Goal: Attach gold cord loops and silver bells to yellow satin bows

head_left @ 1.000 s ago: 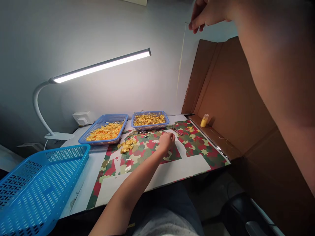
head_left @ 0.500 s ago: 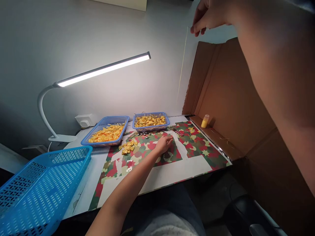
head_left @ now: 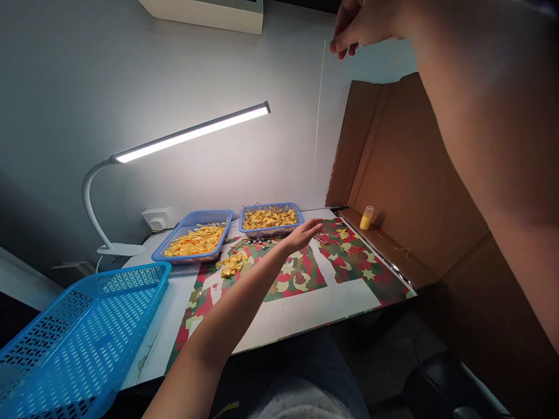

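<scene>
High at the upper right, my right hand (head_left: 351, 32) is closed in a pinch. A thin pale thread (head_left: 319, 102) hangs down from beside its fingertips; whether a needle joins the two is too fine to see. My left hand (head_left: 304, 234) is over the camouflage-patterned table cover, fingers stretched out near the thread's lower line, where the thread fades from sight. Just beyond it lies a small pinkish tool (head_left: 322, 238), partly hidden. Left of that hand are several small shiny beads (head_left: 263, 244) and a pile of gold ribbon bows (head_left: 231, 265).
Behind stand a blue basket of yellow-gold bows (head_left: 196, 240) and a blue basket of gold bows with ties (head_left: 271, 218). A large blue basket (head_left: 94, 326) stands front left, a lit lamp (head_left: 192, 132) above. Cardboard (head_left: 402, 174) walls the right, beside a small yellow bottle (head_left: 366, 218).
My left hand has risen off the table cover toward the upper right, and its curled fingers have straightened. My right hand stays high, pinched, with the thread still hanging. The view has tilted slightly.
</scene>
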`<state>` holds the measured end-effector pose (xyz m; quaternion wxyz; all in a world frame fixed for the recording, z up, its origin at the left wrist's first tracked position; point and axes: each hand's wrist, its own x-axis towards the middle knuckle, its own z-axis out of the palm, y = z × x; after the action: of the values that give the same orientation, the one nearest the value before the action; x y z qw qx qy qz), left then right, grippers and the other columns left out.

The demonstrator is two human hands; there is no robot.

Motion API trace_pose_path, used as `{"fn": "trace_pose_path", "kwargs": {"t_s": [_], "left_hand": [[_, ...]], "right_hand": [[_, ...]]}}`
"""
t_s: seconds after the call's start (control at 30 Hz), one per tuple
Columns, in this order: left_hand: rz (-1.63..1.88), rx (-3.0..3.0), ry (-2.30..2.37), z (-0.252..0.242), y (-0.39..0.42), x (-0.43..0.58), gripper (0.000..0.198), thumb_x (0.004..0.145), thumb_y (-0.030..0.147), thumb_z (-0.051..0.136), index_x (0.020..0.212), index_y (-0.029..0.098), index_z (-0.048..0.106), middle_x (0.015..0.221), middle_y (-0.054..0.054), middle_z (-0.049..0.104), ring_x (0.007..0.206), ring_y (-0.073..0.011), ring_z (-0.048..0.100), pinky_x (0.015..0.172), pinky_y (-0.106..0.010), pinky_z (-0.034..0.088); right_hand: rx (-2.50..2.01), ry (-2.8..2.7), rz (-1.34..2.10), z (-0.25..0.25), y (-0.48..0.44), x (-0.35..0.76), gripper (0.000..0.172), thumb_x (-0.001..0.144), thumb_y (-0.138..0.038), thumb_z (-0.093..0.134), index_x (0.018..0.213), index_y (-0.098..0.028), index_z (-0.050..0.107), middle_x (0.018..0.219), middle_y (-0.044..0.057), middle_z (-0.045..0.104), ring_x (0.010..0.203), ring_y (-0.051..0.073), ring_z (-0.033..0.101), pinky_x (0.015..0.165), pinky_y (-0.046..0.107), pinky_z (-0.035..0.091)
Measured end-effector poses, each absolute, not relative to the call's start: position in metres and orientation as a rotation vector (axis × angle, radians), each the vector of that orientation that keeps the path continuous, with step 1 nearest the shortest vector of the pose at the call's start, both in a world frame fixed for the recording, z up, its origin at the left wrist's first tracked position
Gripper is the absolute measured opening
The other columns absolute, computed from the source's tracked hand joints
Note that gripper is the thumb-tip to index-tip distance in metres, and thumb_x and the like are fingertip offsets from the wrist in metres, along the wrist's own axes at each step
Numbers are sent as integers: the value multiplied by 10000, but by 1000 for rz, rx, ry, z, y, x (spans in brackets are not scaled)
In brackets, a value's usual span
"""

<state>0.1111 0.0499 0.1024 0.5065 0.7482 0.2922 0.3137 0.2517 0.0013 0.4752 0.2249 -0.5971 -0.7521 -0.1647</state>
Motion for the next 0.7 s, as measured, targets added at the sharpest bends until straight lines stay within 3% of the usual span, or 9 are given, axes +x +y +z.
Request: {"fn": "trace_pose_path", "kwargs": {"t_s": [0.07,0.1,0.2,0.3,0.43,0.5,0.6,0.7], "left_hand": [[732,1707,656,102,38,106,421,934,520,430,852,144,600,659,-24,546,651,-146,548,669,-300,471],[736,1654,646,98,29,98,447,931,553,402,758,164,539,588,15,443,557,-117,464,586,-275,431],[745,1508,656,79,-4,55,478,898,609,402,647,206,355,572,63,263,473,-77,257,465,-226,277],[773,1381,731,61,-38,4,475,884,615,412,650,214,315,568,81,190,477,-78,161,452,-213,192],[824,1262,884,45,-67,-50,498,855,604,510,623,200,335,563,79,205,500,-79,139,465,-220,146],[876,1222,955,40,-75,-71,522,845,621,527,606,195,344,569,73,208,519,-87,146,473,-222,156],[1030,1126,1090,38,-82,-95,533,791,616,612,566,186,391,561,54,273,521,-95,190,470,-233,227],[1225,1049,1165,43,-86,-108,525,752,595,650,512,191,416,582,15,365,565,-132,334,521,-262,371]], "right_hand": [[-1690,-2000,-576,469,-5,250,585,780,-457,524,1146,-24,670,1076,60,686,1124,246,580,799,324,335],[-1704,-1976,-606,466,-5,251,563,785,-454,532,1127,-33,684,1061,63,694,1100,230,597,784,311,339],[-1740,-1967,-587,448,12,267,500,832,-399,542,1099,-2,686,1077,113,699,1080,197,606,761,270,344],[-1817,-2036,-492,403,50,288,433,840,-329,589,1010,55,695,1021,150,711,1021,165,617,761,257,354],[-1915,-2216,-213,288,99,307,270,859,-274,644,900,-15,709,928,109,724,886,130,636,758,237,428],[-1967,-2299,-44,223,113,314,198,897,-266,633,937,-79,686,965,84,702,867,146,645,790,277,499],[-1947,-2417,194,142,123,325,278,945,-334,569,1153,-154,608,1156,76,627,969,189,636,829,372,557],[-1841,-2489,338,95,127,331,272,946,-337,568,1138,-150,611,1128,72,634,945,182,639,813,363,559]]}}
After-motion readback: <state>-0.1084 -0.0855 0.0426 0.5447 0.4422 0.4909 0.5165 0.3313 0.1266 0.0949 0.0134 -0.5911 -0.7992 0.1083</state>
